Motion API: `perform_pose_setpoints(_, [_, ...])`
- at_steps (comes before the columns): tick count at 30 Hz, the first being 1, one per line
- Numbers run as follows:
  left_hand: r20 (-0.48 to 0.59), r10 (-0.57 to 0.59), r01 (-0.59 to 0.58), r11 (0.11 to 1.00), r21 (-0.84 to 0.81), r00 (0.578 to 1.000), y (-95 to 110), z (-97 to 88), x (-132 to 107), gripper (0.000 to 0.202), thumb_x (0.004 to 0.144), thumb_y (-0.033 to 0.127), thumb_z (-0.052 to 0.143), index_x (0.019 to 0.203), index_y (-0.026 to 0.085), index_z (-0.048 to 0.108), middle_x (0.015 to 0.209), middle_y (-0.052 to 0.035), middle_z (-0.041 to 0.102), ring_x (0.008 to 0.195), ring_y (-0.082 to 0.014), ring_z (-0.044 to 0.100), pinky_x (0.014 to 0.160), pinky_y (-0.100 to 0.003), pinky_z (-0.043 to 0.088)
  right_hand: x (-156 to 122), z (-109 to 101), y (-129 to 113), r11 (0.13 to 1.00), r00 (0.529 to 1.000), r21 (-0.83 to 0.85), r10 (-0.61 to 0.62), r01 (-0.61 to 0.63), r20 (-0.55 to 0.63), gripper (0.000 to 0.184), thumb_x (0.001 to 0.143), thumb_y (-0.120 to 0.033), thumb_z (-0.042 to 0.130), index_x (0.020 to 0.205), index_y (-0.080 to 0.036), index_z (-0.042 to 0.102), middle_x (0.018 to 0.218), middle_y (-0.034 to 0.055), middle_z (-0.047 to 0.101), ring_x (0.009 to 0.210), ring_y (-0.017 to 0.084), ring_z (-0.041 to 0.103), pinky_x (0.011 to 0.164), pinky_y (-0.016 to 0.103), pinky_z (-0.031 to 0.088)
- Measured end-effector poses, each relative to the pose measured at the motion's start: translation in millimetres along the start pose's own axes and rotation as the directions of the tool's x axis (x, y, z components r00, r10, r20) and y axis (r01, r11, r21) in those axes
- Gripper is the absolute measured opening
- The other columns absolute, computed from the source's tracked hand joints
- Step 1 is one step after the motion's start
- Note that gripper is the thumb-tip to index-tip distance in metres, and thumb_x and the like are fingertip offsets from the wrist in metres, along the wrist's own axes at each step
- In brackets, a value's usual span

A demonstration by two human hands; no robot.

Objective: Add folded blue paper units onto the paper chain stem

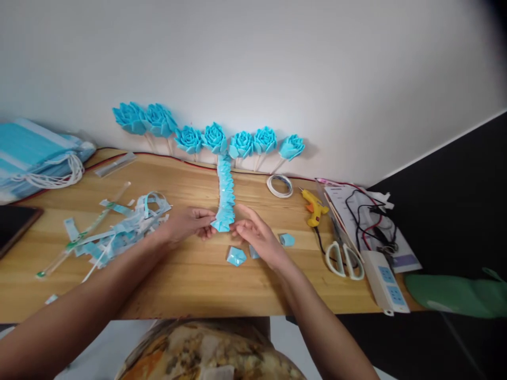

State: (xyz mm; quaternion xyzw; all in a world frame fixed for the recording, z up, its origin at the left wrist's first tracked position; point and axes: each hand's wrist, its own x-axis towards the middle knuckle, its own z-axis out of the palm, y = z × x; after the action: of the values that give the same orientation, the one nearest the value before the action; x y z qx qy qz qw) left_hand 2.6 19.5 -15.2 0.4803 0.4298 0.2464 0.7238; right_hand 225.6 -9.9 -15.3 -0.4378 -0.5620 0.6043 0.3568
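Note:
A long row of folded light-blue petals (pixel 226 192), nested closely together, lies on the wooden table and runs from the wall towards me. My left hand (pixel 192 224) pinches its near end from the left side. On the right, my right hand (pixel 257 235) curls its fingers against the same end, partly hiding their tips. Just below sits a loose folded blue petal (pixel 236 256). Another petal is half hidden under my right hand, and one more blue petal (pixel 287 240) lies to its right.
Several blue flowers on sticks (pixel 215 138) lean along the wall. Blue-and-white scraps (pixel 130 227) and a clear glue stick lie left, near stacked face masks (pixel 35 153). Rightward are a tape roll (pixel 279 186), yellow glue gun (pixel 315 207), scissors (pixel 344 258) and power strip (pixel 384 282).

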Motion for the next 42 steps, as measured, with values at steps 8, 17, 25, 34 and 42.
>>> perform_pose_setpoints(8, [-0.012, 0.041, -0.040, 0.998, 0.057, 0.999, -6.9, 3.1, 3.6, 0.043, 0.073, 0.054, 0.070, 0.083, 0.013, 0.064, 0.068, -0.0008, 0.063, 0.058, -0.0098, 0.058, 0.056, -0.021, 0.047, 10.7, 9.9, 1.1, 0.974, 0.994, 0.199, 0.109, -0.103, -0.020, 0.067, 0.076, -0.020, 0.065, 0.138, -0.029, 0.042, 0.081, -0.0033, 0.063, 0.072, 0.013, 0.061, 0.053, 0.022, 0.053])
perform_pose_setpoints(17, [0.056, -0.024, 0.027, 0.998, -0.053, 0.998, -0.4, 8.2, -1.8, 0.060, 0.075, 0.070, 0.060, 0.085, 0.010, 0.061, 0.076, -0.0073, 0.067, 0.065, -0.0146, 0.063, 0.060, -0.026, 0.052, 10.3, 4.4, 1.8, 0.994, 0.996, 0.096, 0.061, -0.054, -0.069, 0.066, 0.075, -0.018, 0.064, 0.136, -0.030, 0.041, 0.079, -0.0033, 0.058, 0.063, 0.011, 0.052, 0.053, 0.024, 0.048])
perform_pose_setpoints(25, [0.019, -0.035, 0.033, 0.994, 0.103, 0.999, -2.2, 8.4, 1.5, 0.043, 0.070, 0.050, 0.073, 0.086, 0.013, 0.059, 0.070, -0.0014, 0.066, 0.056, -0.0102, 0.060, 0.055, -0.022, 0.050, 9.3, 5.7, 2.8, 0.999, 0.999, -0.055, -0.001, -0.002, -0.051, 0.068, 0.076, -0.021, 0.061, 0.140, -0.027, 0.039, 0.082, -0.0019, 0.059, 0.068, 0.012, 0.056, 0.058, 0.025, 0.047])
perform_pose_setpoints(34, [-0.091, -0.033, 0.040, 0.996, 0.081, 0.995, -0.3, 11.3, 0.0, 0.020, 0.082, 0.031, 0.060, 0.076, 0.012, 0.060, 0.062, -0.0002, 0.065, 0.050, -0.0076, 0.057, 0.051, -0.018, 0.046, -16.3, -18.2, -17.9, 0.849, 0.973, -0.525, -0.166, 0.059, -0.158, 0.038, 0.088, -0.024, 0.054, 0.126, -0.023, 0.055, 0.096, 0.0030, 0.070, 0.085, 0.017, 0.064, 0.075, 0.032, 0.049])
perform_pose_setpoints(42, [-0.078, -0.051, 0.053, 0.998, 0.027, 0.996, -0.5, 11.1, 0.0, 0.019, 0.085, 0.028, 0.060, 0.074, 0.013, 0.060, 0.064, -0.0001, 0.064, 0.052, -0.0074, 0.058, 0.051, -0.018, 0.047, -43.7, -11.1, -21.1, 0.413, 0.986, -0.902, -0.155, 0.125, 0.065, 0.009, 0.090, -0.023, 0.062, 0.091, -0.023, 0.071, 0.097, 0.0029, 0.071, 0.095, 0.021, 0.060, 0.083, 0.036, 0.039])
